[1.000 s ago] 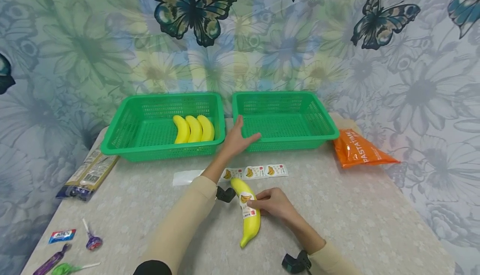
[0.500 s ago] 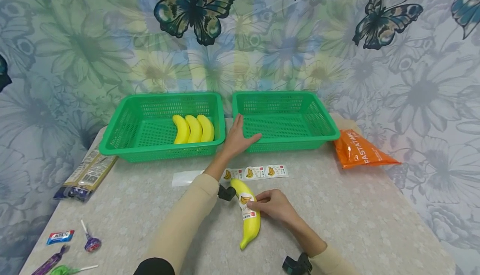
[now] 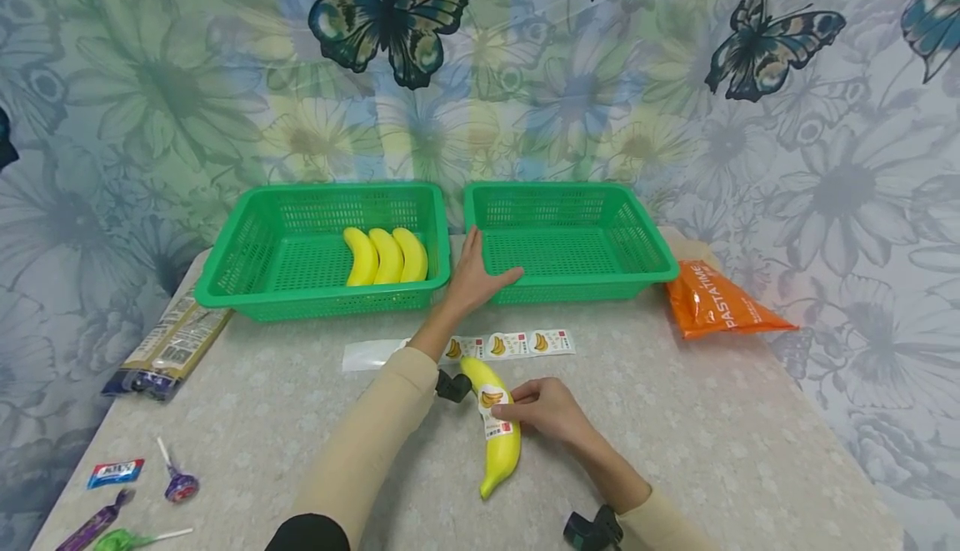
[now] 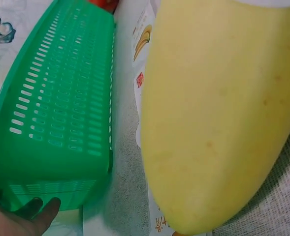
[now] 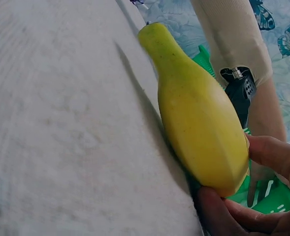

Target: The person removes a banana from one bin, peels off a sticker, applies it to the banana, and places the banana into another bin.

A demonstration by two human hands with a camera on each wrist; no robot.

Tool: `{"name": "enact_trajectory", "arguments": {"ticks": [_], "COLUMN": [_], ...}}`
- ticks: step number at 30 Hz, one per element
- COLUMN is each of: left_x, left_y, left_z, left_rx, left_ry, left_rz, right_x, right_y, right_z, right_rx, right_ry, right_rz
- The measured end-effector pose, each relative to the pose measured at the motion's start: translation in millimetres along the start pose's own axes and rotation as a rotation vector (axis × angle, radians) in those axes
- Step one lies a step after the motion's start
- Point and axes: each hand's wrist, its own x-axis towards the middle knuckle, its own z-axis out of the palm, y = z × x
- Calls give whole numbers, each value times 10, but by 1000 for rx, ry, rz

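A yellow banana (image 3: 501, 455) lies on the table before me, with a white banana-picture sticker (image 3: 492, 405) across its middle. My right hand (image 3: 552, 409) pinches it from the right, thumb on the sticker and fingers at the side; the right wrist view shows the same banana (image 5: 199, 118) between thumb and fingers. Stretched forward, my left hand (image 3: 474, 278) has its fingers spread at the near left corner of the right green basket (image 3: 573, 290); whether it touches the basket is unclear. A strip of banana stickers (image 3: 510, 345) lies behind the banana, partly hidden by the left forearm.
Three bananas (image 3: 387, 257) lie in the left green basket (image 3: 322, 307). An orange pasta bag (image 3: 720, 301) sits at the right, and a gold-and-blue packet (image 3: 176, 347) at the left. Near the front left are lollipops (image 3: 180, 484) and small wrapped sweets (image 3: 116, 473).
Both hands and the banana stay almost still. The head view shifts slightly, so the things at the left edge appear a little further left.
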Motion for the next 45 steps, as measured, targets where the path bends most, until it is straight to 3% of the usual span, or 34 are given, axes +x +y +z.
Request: {"name": "enact_trajectory", "arguments": {"ticks": [6, 14, 19, 26, 37, 45], "left_x": [4, -7, -5, -22, -20, -18], "left_y": [-13, -7, -7, 7, -18, -42], "left_z": [18, 5, -1, -20, -22, -13], "left_rx": [-20, -54, -63, -72, -64, -63], "left_ry": [6, 13, -10, -17, -39, -29], "left_rz": [-1, 11, 6, -4, -1, 0], "right_x": [-2, -23, -43, 70, 254, 454], "right_y": [-26, -157, -257, -366, -810, -1023], "right_z": [-116, -486, -757, -1116, -1794, -2164], "right_rx": [46, 90, 53, 32, -101, -150], "right_ry": [21, 60, 43, -40, -60, -60], "right_rz": [-3, 8, -3, -63, -25, -9]}}
